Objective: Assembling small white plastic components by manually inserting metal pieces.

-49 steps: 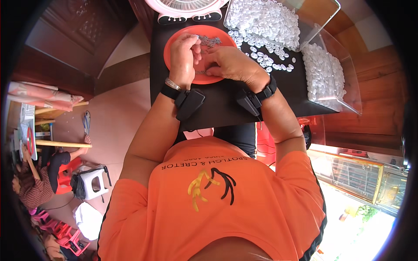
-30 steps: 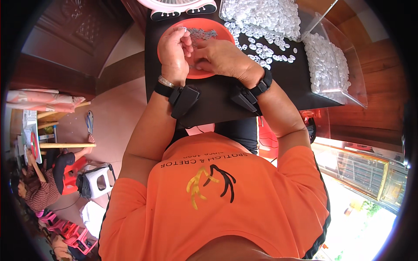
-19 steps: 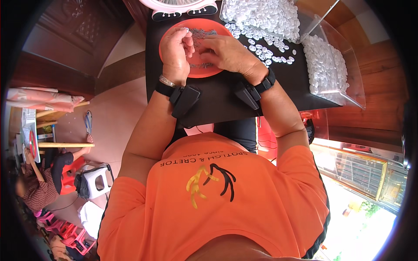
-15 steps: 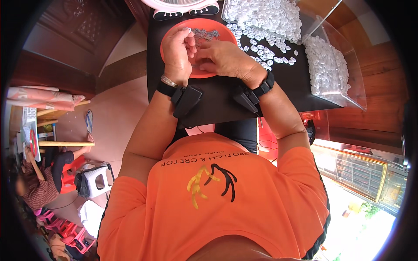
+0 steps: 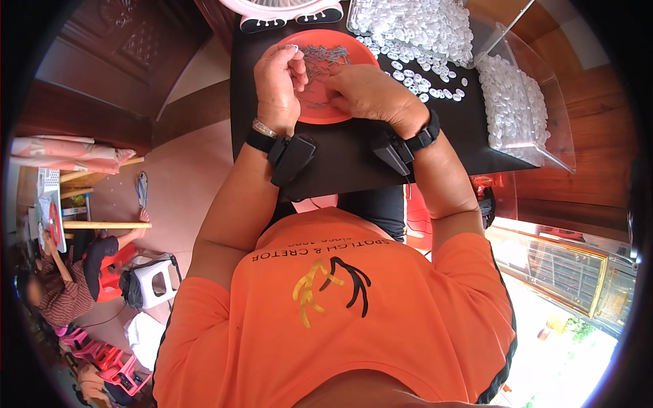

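Over the left side of a round orange-red plate (image 5: 325,117), my left hand (image 5: 277,81) is held upright with its fingers curled. A small white piece (image 5: 294,47) shows at its fingertips, probably one of the white oval two-holed pieces. My right hand (image 5: 377,92) reaches over the plate's right side, palm down. Its bent fingers point at the plate, and the tips are partly hidden, so I cannot make out what is between them. Small thin grey metal pieces (image 5: 328,54) lie heaped at the plate's far side, with several scattered nearer.
Many white oval pieces (image 5: 411,75) lie loose right of the plate. A heaped clear container (image 5: 415,24) stands behind them, and a clear bin (image 5: 513,105) at the table's right edge. A pink-white fan base (image 5: 289,15) is at the back. Another person (image 5: 64,292) sits far left.
My right hand has moved right, away from my left hand, baring more of the plate and some grey metal pieces between them. My left hand stays nearly still.
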Tool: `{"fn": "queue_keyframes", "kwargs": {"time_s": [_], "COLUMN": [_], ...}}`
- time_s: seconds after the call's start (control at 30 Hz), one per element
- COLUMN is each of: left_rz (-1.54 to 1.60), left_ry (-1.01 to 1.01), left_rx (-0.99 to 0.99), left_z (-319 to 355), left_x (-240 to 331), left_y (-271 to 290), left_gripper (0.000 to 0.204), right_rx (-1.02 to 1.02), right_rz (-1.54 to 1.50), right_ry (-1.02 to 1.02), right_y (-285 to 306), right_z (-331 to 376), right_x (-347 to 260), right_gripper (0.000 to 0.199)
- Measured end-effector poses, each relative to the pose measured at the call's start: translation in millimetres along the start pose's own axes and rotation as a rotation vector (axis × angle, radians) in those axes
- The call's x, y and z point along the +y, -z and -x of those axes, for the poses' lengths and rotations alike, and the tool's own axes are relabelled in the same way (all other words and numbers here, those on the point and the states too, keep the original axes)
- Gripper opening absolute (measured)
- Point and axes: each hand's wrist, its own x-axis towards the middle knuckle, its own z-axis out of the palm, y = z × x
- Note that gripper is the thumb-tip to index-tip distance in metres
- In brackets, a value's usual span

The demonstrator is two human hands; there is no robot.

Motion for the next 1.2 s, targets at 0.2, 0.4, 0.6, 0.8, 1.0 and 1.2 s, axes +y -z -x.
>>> {"fn": "queue_keyframes", "kwargs": {"time_s": [0.2,0.4,0.6,0.8,1.0,1.2], "left_rz": [-0.002,0.004,0.014,0.004,-0.005,-0.132], "left_ry": [0.018,0.029,0.022,0.031,0.052,0.062], "left_rx": [-0.006,-0.013,-0.043,-0.04,-0.048,-0.174], "left_z": [1,0,1,0,4,7], "left_x": [0,-1,-2,-3,0,1], "left_y": [-1,-3,-3,-4,-4,-9], "left_gripper": [0.014,0.014,0.015,0.013,0.014,0.014], "right_rx": [-0.057,0.294,0.314,0.379,0.478,0.43], "right_rz": [-0.058,0.031,0.126,0.198,-0.073,-0.912], "right_ry": [-0.07,-0.047,-0.046,-0.064,-0.186,-0.217], "right_y": [5,-18,-30,-41,-12,0], "right_z": [-1,-12,-22,-23,-15,-11], "right_x": [10,22,14,18,19,21], "right_gripper": [0.014,0.02,0.016,0.013,0.017,0.018]}}
